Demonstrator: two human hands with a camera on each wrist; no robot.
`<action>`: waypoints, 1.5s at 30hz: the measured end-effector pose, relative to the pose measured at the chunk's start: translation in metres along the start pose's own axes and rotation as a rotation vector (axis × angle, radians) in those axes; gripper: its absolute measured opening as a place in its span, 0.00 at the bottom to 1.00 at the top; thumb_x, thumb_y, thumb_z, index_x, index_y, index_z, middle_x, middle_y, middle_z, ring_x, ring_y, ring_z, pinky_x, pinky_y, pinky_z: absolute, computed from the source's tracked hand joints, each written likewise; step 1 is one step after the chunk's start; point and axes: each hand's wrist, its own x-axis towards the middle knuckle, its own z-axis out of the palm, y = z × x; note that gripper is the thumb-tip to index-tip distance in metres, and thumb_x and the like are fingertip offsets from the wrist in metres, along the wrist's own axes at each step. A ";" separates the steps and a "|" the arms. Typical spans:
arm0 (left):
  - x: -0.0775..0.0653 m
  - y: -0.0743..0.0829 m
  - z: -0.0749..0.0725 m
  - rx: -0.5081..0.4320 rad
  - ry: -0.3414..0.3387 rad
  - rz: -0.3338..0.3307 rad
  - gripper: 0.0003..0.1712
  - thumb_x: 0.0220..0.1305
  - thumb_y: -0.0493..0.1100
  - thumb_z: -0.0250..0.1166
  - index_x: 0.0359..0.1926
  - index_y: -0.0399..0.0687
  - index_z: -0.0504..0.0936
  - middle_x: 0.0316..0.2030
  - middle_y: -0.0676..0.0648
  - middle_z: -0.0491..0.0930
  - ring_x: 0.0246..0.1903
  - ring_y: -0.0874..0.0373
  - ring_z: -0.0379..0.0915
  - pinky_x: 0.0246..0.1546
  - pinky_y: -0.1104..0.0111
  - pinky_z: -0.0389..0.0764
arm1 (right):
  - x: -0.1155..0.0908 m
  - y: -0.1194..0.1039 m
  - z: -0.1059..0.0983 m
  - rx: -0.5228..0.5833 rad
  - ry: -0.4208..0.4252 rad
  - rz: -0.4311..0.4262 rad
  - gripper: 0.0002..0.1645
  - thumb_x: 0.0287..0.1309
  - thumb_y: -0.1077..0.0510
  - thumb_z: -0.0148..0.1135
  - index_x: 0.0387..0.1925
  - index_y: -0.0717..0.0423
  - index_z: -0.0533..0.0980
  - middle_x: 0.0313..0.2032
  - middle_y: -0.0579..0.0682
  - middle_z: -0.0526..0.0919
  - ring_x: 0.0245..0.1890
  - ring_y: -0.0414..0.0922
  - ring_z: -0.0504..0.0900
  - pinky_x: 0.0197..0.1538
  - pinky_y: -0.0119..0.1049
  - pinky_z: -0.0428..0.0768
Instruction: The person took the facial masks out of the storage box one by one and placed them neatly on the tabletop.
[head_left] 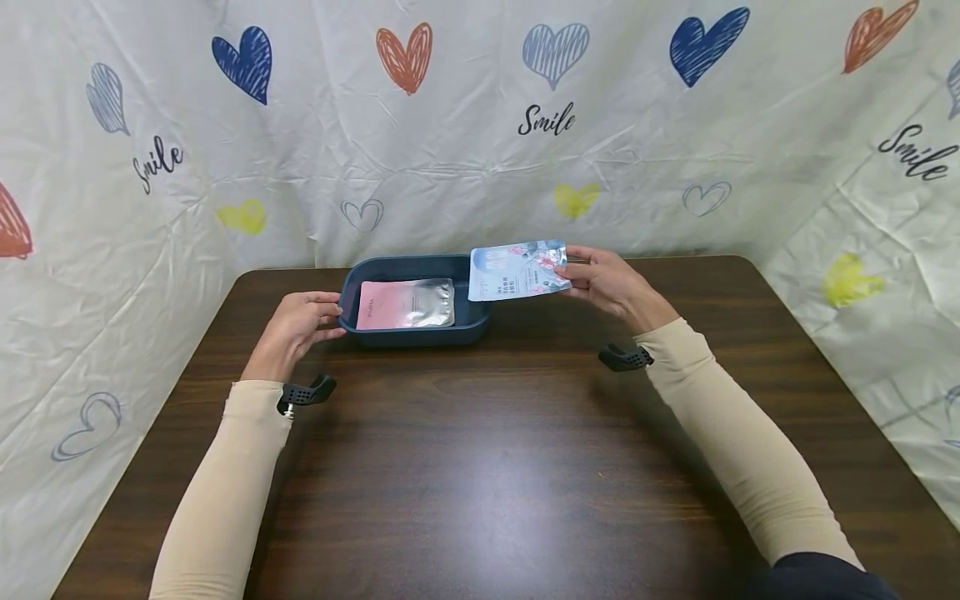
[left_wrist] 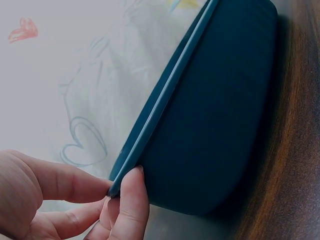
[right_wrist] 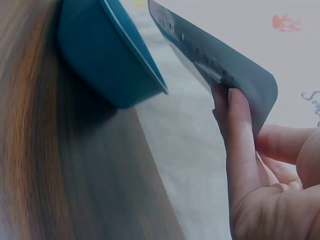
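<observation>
A dark blue plastic basin (head_left: 420, 337) stands at the back of the table. My left hand (head_left: 303, 321) pinches its left end by the rim, and the left wrist view shows the thumb and fingers on either side of that rim (left_wrist: 159, 102). Inside the basin a pink and silver foil sachet (head_left: 405, 304) lies flat. My right hand (head_left: 611, 283) holds a light blue sachet (head_left: 517, 271) with flower prints by its right edge. That sachet is raised and overlaps the basin's right end in the head view. In the right wrist view its silvery side (right_wrist: 215, 60) shows between the fingers.
The dark brown wooden table (head_left: 480, 450) stretches toward me, with a bright reflection on it. Close behind it hangs a white cloth (head_left: 450, 158) printed with hearts and the word Smile. Black straps (head_left: 307, 392) sit at both wrists.
</observation>
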 end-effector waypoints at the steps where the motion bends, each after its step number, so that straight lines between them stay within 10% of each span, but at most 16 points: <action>1: 0.000 0.000 0.000 0.001 -0.001 0.001 0.28 0.75 0.34 0.55 0.72 0.34 0.65 0.64 0.34 0.66 0.52 0.47 0.73 0.45 0.68 0.86 | -0.001 0.000 -0.003 0.003 0.002 0.001 0.40 0.72 0.67 0.55 0.79 0.58 0.51 0.40 0.51 0.87 0.38 0.44 0.89 0.41 0.36 0.86; 26: 0.001 -0.003 -0.002 -0.001 -0.002 -0.014 0.28 0.75 0.36 0.56 0.73 0.36 0.65 0.64 0.35 0.66 0.49 0.49 0.74 0.46 0.67 0.86 | 0.003 0.017 -0.047 0.054 0.001 0.078 0.39 0.72 0.69 0.53 0.78 0.62 0.50 0.36 0.51 0.89 0.36 0.44 0.89 0.40 0.35 0.86; 45: 0.000 0.002 -0.001 0.041 0.022 0.003 0.28 0.75 0.34 0.54 0.73 0.34 0.65 0.66 0.33 0.68 0.49 0.48 0.75 0.49 0.67 0.85 | 0.020 0.034 -0.054 -0.263 0.079 0.141 0.39 0.73 0.60 0.57 0.78 0.59 0.54 0.36 0.43 0.87 0.35 0.38 0.86 0.38 0.30 0.84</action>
